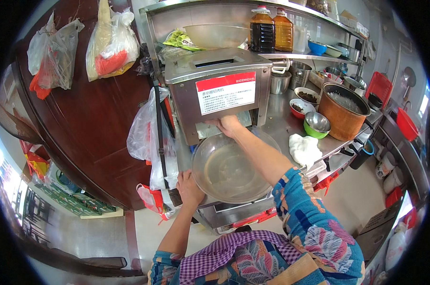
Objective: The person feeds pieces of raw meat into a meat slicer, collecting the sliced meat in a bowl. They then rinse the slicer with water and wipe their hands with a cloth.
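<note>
A box-shaped benchtop food-cutting machine (183, 96) of stainless steel stands before me, with a slot in its top and a printed label on its front. My right hand (229, 125) reaches to the opening under its front panel; the fingers are partly hidden there. Below that opening, a wide round basin (232, 171) sits on the steel worktable, with a thin layer of cloudy liquid or residue in its bottom. My right forearm passes over the basin. My left hand (190, 188) rests at the table's left front edge, against or close to the basin's rim; its grip is unclear.
To the right are a crumpled white cloth (304, 149), a green-and-steel bowl (316, 124), two bowls of dark food and a large brown pot (343, 114). Plastic bags (151, 135) hang at the table's left side, near a dark red door (104, 142). Oil jugs (262, 32) stand behind.
</note>
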{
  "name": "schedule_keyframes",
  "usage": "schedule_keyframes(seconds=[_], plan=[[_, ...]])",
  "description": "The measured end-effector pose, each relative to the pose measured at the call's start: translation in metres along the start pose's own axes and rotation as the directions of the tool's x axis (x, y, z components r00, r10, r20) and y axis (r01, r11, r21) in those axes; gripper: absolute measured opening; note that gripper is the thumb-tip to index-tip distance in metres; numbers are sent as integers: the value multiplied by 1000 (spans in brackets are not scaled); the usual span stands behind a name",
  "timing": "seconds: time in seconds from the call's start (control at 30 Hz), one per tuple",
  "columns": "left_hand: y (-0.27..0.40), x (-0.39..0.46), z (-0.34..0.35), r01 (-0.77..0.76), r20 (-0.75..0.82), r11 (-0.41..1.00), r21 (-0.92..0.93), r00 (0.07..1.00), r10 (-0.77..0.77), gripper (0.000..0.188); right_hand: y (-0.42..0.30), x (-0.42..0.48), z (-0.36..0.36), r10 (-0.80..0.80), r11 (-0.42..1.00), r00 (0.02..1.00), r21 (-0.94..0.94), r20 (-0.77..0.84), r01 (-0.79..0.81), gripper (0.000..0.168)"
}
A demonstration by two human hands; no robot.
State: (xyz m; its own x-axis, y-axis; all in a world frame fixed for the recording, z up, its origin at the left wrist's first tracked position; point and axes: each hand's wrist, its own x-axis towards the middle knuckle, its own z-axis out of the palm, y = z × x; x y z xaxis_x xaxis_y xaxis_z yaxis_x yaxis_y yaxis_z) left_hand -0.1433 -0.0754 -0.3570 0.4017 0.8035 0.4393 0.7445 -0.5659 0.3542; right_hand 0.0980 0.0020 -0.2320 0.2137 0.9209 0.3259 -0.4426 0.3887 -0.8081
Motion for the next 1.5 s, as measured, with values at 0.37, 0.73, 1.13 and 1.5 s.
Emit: schedule_keyframes(seconds=[0.37,0.73,1.13,1.5], plan=[[-8,14,-20,-163,-372,924,-345,928,25,40,2,-114,-67,661,-273,717,-820,220,504,31],[102,97,-40,-359,21,923,142,933,359,80,-117,-105,-78,90,295,942,-912,324,286,20],[154,132,26,-413,120,860,300,911,395,101,-80,-47,-280,-29,350,989,-925,144,145,16],[139,100,17,-686,559,722,-91,565,607,65,-29,-44,-320,-95,24,936,-939,338,342,30]])
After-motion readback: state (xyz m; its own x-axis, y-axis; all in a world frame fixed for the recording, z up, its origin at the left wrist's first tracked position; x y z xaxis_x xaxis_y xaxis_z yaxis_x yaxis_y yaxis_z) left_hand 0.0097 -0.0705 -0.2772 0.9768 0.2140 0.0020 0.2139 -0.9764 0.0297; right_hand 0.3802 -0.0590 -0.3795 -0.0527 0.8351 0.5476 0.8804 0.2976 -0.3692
